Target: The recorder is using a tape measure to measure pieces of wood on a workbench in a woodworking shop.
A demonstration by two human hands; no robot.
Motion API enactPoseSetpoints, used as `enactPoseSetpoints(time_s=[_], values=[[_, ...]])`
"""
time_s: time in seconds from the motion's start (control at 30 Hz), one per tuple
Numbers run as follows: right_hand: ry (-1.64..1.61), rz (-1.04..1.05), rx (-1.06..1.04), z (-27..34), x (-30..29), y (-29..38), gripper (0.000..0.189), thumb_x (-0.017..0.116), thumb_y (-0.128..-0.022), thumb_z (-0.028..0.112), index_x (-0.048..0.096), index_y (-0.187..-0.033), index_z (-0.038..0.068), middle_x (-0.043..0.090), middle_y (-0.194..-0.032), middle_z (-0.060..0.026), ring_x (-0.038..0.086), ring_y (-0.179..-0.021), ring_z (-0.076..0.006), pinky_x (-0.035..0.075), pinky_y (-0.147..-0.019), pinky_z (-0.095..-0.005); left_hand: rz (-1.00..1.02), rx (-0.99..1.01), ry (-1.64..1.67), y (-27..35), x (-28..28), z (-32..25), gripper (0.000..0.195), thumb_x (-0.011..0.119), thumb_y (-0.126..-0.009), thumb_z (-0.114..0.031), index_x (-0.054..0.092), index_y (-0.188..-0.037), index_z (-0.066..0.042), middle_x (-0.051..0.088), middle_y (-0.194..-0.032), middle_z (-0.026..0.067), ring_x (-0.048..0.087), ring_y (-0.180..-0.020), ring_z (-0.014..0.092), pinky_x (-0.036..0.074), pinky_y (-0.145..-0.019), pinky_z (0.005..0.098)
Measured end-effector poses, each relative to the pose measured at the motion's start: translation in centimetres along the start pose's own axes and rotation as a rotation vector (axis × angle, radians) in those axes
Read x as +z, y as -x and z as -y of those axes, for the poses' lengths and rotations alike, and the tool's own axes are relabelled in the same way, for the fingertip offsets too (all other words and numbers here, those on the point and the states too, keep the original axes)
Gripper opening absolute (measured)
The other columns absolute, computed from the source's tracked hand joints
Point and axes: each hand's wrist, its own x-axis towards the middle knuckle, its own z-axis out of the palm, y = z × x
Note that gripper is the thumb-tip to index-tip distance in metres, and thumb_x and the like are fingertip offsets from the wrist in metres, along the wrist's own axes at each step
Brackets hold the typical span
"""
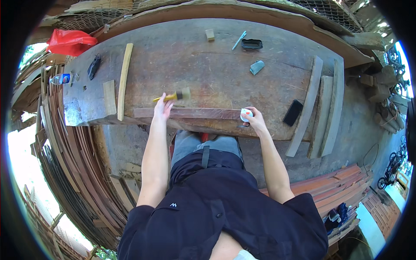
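Note:
My left hand (163,108) holds a paintbrush (172,96) by its yellow handle, the bristles pointing right and slightly blurred. Beneath it, a reddish-brown wooden strip (204,113) lies along the near edge of the wooden workbench (208,74). My right hand (255,119) grips a white tape measure (246,115) at the strip's right end. A dark strap or clip shows just below the tape measure. Whether my left fingers also touch the strip, I cannot tell.
Pale wooden strips (125,81) lie left, longer boards (305,107) right, beside a black phone (292,112). Farther back are a grey-blue cloth (257,67), a black tray (252,44), a pen (239,40) and a wood block (210,35). A plastic bottle (61,79) sits at the left edge.

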Motion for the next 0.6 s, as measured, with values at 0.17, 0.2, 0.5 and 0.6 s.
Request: enactPoseSetpoints(time_s=[0.17,0.2,0.5,0.6], values=[[-0.06,-0.145,-0.081,-2.0,1.2,3.7,0.036,0.082,-0.084,0.01,0.066,-0.116,0.004,0.07,-0.105,-0.0064,0.068,-0.091,-0.0124,0.059,-0.064,-0.0261,-0.044,-0.032,-0.126,1.0,2.9,-0.9,0.049,0.069,-0.098,-0.039,0.06,-0.122,0.002,0.069,-0.118,0.0155,0.066,-0.115,0.026,0.054,-0.097,0.0402],[0.025,-0.152,-0.124,-2.2,1.9,4.1,0.037,0.083,-0.084,0.01,0.066,-0.116,0.004,0.071,-0.104,-0.0066,0.067,-0.092,-0.0118,0.058,-0.067,-0.0262,0.002,-0.039,-0.397,1.3,2.4,-0.9,0.046,0.067,-0.1,-0.039,0.062,-0.122,0.001,0.07,-0.119,0.0146,0.067,-0.113,0.024,0.055,-0.094,0.0389],[0.68,-0.035,-0.679,1.6,26.8,2.4,0.039,0.078,-0.079,0.01,0.065,-0.115,0.007,0.069,-0.108,-0.0132,0.068,-0.101,-0.0356,0.055,-0.087,-0.0416,0.628,-0.323,-0.679,7.0,-2.0,-0.3,0.034,0.069,-0.099,-0.023,0.064,-0.128,-0.006,0.071,-0.113,0.0076,0.07,-0.095,0.016,0.058,-0.082,0.0313],[0.769,-0.017,-0.742,1.3,31.5,1.7,0.038,0.076,-0.079,0.009,0.064,-0.114,0.008,0.067,-0.11,-0.0106,0.065,-0.105,-0.0352,0.054,-0.088,-0.0434,0.521,-0.336,-0.723,4.8,-5.7,-3.4,0.031,0.075,-0.095,-0.018,0.065,-0.122,-0.008,0.068,-0.106,0.0025,0.064,-0.085,0.01,0.054,-0.073,0.0263]])
